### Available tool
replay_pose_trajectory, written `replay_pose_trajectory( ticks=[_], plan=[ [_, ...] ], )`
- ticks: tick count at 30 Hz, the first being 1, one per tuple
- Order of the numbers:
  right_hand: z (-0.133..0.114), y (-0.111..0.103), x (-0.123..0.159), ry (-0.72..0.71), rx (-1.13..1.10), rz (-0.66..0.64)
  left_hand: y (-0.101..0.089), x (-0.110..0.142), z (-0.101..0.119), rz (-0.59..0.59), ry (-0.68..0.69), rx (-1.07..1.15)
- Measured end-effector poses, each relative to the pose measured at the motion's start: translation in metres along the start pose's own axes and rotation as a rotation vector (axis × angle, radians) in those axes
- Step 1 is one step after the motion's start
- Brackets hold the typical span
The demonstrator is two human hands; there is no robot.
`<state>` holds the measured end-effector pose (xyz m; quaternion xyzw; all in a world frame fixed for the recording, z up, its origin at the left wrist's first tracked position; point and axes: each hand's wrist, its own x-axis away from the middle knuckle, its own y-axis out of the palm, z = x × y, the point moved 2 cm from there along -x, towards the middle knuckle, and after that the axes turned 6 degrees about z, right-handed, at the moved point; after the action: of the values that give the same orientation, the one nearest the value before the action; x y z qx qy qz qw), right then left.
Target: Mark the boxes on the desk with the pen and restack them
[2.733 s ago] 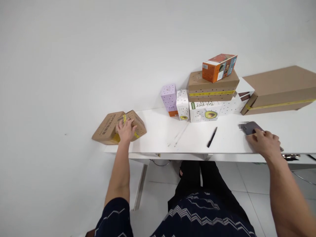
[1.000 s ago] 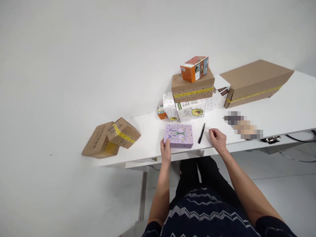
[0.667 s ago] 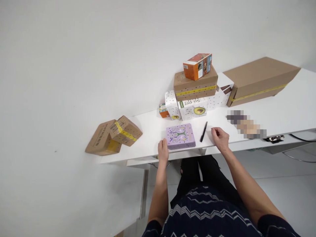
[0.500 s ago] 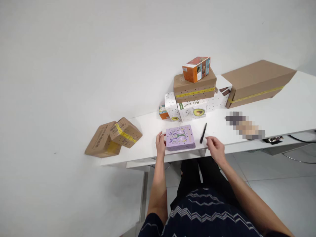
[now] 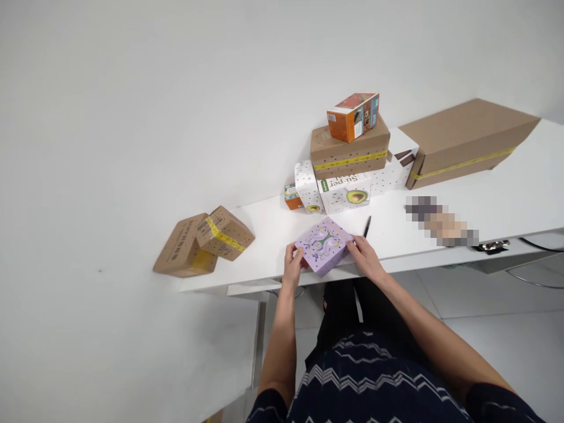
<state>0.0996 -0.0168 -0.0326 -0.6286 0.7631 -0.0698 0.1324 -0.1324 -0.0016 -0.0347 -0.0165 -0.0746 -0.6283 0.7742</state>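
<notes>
A flat purple box with a printed pattern is turned at an angle near the front edge of the white table. My left hand grips its left corner, fingers curled against the side. On the opposite corner, my right hand holds it with thumb and fingers. Whether the box is raised off the table I cannot tell. Just beyond my right hand lies a black pen, its near end hidden by the fingers.
Behind stand white avocado-print boxes, with a brown carton and an orange box stacked on top. Two taped cartons lean together at the left. A long carton and a blurred-out object are at the right.
My right hand has moved left from beside the pen onto the purple box. My left hand has closed on the box's left corner. The box has turned from square-on to a slant.
</notes>
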Motion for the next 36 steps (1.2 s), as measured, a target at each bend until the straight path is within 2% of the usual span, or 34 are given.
replay_pose_trajectory(
  ticks=[4,7,10,14,19,22,25,28,31,36],
  plan=[
    [0.002,0.002,-0.013,0.062,-0.004,0.022,0.004,0.012,0.003,0.011,0.026,-0.032],
    [0.002,0.004,-0.016,0.156,-0.033,0.092,0.009,0.023,0.005,0.019,0.083,-0.155],
    [-0.002,0.007,-0.011,0.173,-0.104,0.135,0.014,0.033,0.006,0.026,0.174,-0.330],
    [-0.004,0.009,0.003,0.165,-0.172,0.105,0.016,0.037,0.005,0.064,0.244,-0.437],
    [0.000,0.008,0.024,0.218,-0.165,0.028,0.011,0.030,0.001,0.019,0.171,-0.426],
    [0.000,0.009,0.032,0.217,-0.171,-0.017,0.011,0.026,0.000,0.035,0.151,-0.440],
    [-0.003,0.009,0.033,0.231,-0.168,-0.017,0.012,0.025,-0.001,0.032,0.110,-0.437],
    [-0.007,0.009,0.033,0.248,-0.165,-0.007,0.011,0.025,-0.001,-0.020,0.074,-0.412],
    [-0.014,0.008,0.030,0.195,-0.194,-0.020,0.008,0.026,0.001,-0.064,0.093,-0.338],
    [-0.021,0.005,0.017,0.002,-0.269,-0.029,0.011,0.029,0.004,-0.085,0.173,-0.247]
  ],
)
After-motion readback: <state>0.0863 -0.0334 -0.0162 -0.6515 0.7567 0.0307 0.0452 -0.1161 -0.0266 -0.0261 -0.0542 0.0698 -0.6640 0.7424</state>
